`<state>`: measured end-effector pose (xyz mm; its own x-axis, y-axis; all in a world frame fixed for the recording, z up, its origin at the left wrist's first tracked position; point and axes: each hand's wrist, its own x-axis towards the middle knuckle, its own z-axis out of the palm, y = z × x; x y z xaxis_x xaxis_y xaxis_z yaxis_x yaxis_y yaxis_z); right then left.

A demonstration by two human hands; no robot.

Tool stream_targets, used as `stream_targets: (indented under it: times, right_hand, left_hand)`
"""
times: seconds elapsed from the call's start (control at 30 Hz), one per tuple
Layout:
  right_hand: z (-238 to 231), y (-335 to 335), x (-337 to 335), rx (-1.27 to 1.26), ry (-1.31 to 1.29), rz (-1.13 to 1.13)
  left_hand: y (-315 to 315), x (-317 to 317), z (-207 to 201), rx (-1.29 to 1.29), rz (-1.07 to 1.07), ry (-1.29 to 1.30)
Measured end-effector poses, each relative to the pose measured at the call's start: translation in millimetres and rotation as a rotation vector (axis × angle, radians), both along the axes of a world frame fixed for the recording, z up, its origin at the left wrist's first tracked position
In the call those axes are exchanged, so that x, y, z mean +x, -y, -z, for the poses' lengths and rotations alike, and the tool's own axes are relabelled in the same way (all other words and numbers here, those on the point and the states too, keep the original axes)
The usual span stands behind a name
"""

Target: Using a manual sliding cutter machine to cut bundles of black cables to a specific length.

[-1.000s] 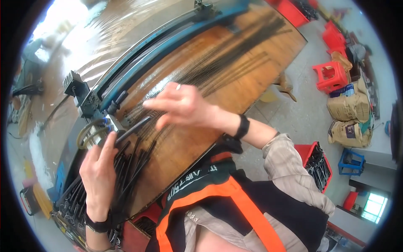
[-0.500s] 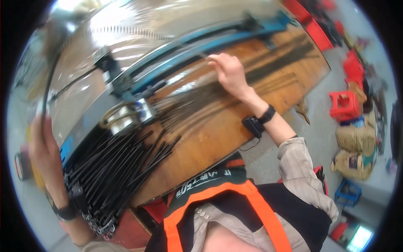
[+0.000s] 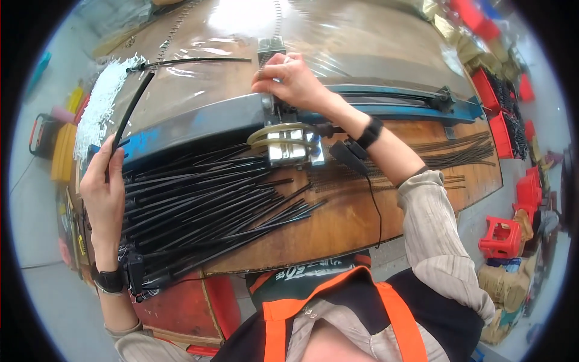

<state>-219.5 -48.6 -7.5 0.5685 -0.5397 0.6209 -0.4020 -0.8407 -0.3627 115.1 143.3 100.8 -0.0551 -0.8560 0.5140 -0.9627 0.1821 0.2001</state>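
My left hand [image 3: 104, 187], at the left end of the bench, is closed around the lower end of a black tube [image 3: 129, 114] that slants up and away. Near the tube's far tip a long thin coil spring [image 3: 172, 33] begins and runs out over the top edge of the view. A stretch of spring comes back down to my right hand [image 3: 295, 81], whose fingers are pinched on it above the blue machine rail. Just below that hand sits a small metal clamp block [image 3: 283, 146] with a yellowish hose [image 3: 260, 136].
Many black rods [image 3: 199, 205] lie bundled at the near left, thin springs [image 3: 446, 151] at the right. White short pieces [image 3: 99, 108] are heaped at the far left. Another black rod [image 3: 205, 60] lies on the plastic-covered bench. Red bins [image 3: 500, 136] and a red stool [image 3: 500, 236] stand right.
The view has turned, so the bench appears more level. My right hand has moved left along the rail to above the clamp block, still pinching the spring. The left hand keeps the tube.
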Motion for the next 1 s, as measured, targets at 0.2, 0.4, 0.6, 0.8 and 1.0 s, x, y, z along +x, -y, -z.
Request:
stream_targets:
  times: [0.2, 0.4, 0.6, 0.8, 1.0]
  right_hand:
    - [-14, -9, 6, -0.253, -0.337, 0.130]
    - [17, -27, -169, -0.425, -0.336, 0.474]
    - [8, -50, -292, -0.389, -0.406, 0.746]
    - [33, -45, -308, -0.325, -0.279, 0.757]
    - [39, -45, -305, -0.252, -0.226, 0.792]
  left_hand:
    - [20, -6, 14, -0.019, 0.066, -0.043]
    - [42, 10, 36, 0.042, 0.162, 0.067]
    - [112, -97, 83, 0.048, 0.508, 0.115]
    - [137, -117, 96, -0.008, 0.551, 0.156]
    - [140, -126, 114, 0.066, 0.486, -0.034]
